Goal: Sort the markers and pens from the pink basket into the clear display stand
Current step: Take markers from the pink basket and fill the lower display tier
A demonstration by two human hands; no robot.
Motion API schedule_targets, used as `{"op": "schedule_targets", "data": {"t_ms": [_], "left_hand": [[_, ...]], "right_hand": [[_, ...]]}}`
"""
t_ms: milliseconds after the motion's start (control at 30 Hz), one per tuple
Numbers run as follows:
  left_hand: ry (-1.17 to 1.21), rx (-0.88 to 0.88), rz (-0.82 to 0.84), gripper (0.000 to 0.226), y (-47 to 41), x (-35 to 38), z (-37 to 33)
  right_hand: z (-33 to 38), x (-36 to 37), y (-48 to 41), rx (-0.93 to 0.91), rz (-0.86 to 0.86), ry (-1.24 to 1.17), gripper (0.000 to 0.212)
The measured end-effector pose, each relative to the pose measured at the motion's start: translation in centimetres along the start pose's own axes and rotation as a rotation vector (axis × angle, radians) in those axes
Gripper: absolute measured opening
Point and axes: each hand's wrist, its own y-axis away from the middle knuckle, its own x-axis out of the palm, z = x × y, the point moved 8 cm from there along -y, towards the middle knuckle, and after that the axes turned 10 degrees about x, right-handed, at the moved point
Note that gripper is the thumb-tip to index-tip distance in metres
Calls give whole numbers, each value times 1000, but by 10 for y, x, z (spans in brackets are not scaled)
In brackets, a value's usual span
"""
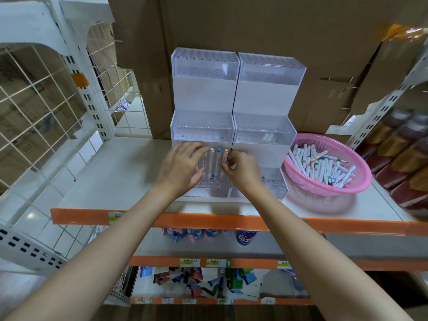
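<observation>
A clear tiered acrylic display stand [238,96], made of two stepped units side by side, sits on a white shelf with an orange front edge [129,172]; brown cardboard boxes [231,24] rise behind it. Just beside the stand on the right is a round pink plastic basket [361,181]; it holds a loose heap of white-barrelled markers [322,165] with caps of many colours.

A short row of markers stands upright in the holes of the left unit's lowest tier; a white-capped marker [212,151], a blue-capped marker [219,151] and a peach-capped marker [226,151] stand side by side, the peach one at the right end. The left hand [179,167] lies over the left part of the row, fingers fairly straight and a little spread, touching the barrels; an orange cap [198,148] shows by its fingertips. The right hand [242,173] has its fingers curled; thumb and forefinger pinch the barrel of the peach-capped marker.

Two small white pieces [268,136] lie inside the right unit's middle tier; what they are cannot be told. A white wire grid panel [34,107] stands at the left; the lower shelves carry packaged goods [208,283].
</observation>
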Motion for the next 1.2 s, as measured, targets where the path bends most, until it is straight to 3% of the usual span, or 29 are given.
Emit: {"op": "schedule_targets", "data": {"t_ms": [300,467,800,933,1100,1200], "left_hand": [[32,46,-21,51,-17,-3,-25],[44,127,-4,51,-39,6,-62],[193,222,67,52,-93,43,-153],[217,224,74,53,-118,57,-189],[226,243,66,49,-160,81,-229],[236,159,152,53,-182,101,-242]], "right_hand": [[-13,-46,14,-77,-175,59,29],[-32,-72,27,-125,-252,205,42],[-116,-126,40,-25,-233,360,62],[-156,-144,33,58,-150,418,68],[-200,-165,12,86,-83,435,64],[-225,-177,-3,112,-58,404,53]]}}
